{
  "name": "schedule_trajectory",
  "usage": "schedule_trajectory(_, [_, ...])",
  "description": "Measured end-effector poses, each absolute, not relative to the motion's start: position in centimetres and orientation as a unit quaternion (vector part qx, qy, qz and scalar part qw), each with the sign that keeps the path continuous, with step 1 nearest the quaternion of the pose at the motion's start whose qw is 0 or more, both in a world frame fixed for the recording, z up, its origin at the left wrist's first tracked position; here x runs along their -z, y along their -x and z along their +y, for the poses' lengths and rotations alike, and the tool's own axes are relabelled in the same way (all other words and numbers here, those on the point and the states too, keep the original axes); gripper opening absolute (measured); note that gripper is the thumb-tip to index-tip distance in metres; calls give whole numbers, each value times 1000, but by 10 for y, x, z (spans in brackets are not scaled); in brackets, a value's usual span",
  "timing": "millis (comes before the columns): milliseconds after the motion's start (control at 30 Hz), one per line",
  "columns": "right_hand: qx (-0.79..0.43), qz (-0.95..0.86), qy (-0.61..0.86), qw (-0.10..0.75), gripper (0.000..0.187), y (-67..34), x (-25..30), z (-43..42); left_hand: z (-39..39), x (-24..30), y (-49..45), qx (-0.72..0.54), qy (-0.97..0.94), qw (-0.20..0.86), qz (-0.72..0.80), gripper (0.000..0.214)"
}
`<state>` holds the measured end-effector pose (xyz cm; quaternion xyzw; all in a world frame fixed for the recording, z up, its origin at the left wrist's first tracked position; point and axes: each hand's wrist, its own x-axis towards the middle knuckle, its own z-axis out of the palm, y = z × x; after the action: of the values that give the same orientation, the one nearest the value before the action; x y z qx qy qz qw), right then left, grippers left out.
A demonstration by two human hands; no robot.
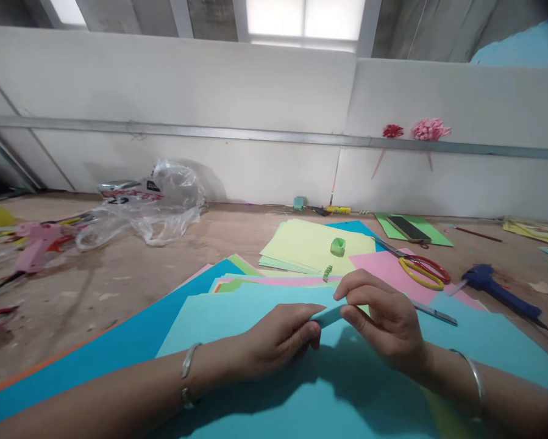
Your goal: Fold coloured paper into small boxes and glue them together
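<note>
A narrow light-blue paper strip [332, 315] stretches between my two hands, above a large light-blue sheet [237, 308]. My left hand [285, 332] grips its left end between thumb and fingers. At the other end, my right hand [383, 314] pinches the strip with thumb and fingertips. Just beyond the hands lie a small green folded paper piece [338, 246] and a curled green paper strip [327, 273]. A cutter knife [436, 313] rests on the paper to the right of my right hand, its near end hidden by that hand.
Scissors [420, 272] with red and yellow handles and a blue glue gun [502, 292] lie at right. A phone [408, 228] rests on green paper behind them. At left are a pink glue gun [36, 244] and a clear plastic bag [164, 201]. Paper flowers [430, 129] hang on the wall rail.
</note>
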<state>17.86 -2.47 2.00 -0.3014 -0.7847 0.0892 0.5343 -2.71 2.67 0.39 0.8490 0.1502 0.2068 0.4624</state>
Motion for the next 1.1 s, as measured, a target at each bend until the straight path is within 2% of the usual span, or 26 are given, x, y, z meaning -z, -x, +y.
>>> schedule_trajectory(300, [-55,-788,316,525,8,-179,-21,-22,28,1,27,-213,-812,506,197,55])
schedule_trajectory(367, [-44,-794,312,520,12,-179,-20,-21,30,2,27,-247,-823,474,192,53])
schedule_trajectory(533, [25,-820,295,490,14,-174,-18,-21,31,-1,28,-381,-866,267,182,29])
schedule_trajectory(633, [68,-843,277,457,14,-170,-20,-25,26,-5,29,-433,-866,192,158,19])
schedule_trajectory(767, [108,-860,266,422,15,-167,-22,-29,20,-5,29,-449,-869,161,132,8])
schedule_trajectory(1100, [65,-827,318,459,10,-169,-13,-32,20,-5,29,-464,-862,160,127,7])
